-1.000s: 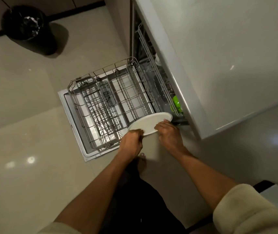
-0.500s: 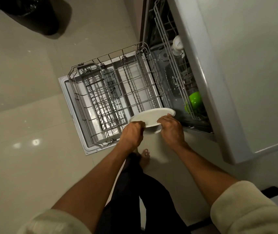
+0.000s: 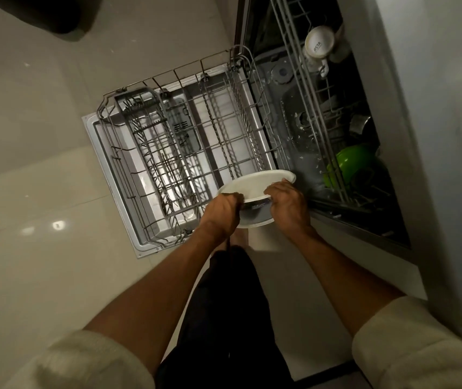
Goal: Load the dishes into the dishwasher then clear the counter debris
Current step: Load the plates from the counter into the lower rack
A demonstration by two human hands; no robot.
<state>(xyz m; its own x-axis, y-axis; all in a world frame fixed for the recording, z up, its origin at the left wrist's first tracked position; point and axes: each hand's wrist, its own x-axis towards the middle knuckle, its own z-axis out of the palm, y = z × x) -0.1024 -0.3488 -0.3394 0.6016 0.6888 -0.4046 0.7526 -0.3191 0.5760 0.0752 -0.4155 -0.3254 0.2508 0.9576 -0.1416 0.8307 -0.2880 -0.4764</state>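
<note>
A white plate [image 3: 255, 182] is held tilted, its far rim up, above the near right corner of the pulled-out lower rack [image 3: 184, 153]. My left hand [image 3: 221, 210] grips its left rim and my right hand [image 3: 287, 204] grips its right rim. The wire rack sits on the open dishwasher door [image 3: 106, 175] and holds no dishes that I can see. Inside the machine, the upper rack [image 3: 316, 108] carries a white mug [image 3: 319, 44], a green bowl [image 3: 350, 164] and a metal cup [image 3: 360, 123].
The white counter front [image 3: 434, 136] overhangs on the right. A dark bin [image 3: 53, 15] stands on the tiled floor at the top left. My bare foot [image 3: 238, 238] and dark trousers are below the plate. Pale floor tiles spread out to the left.
My head has dropped closer, so the rack and machine interior look larger. The plate has tipped more upright in both hands, showing its underside, and stays over the rack's near right corner.
</note>
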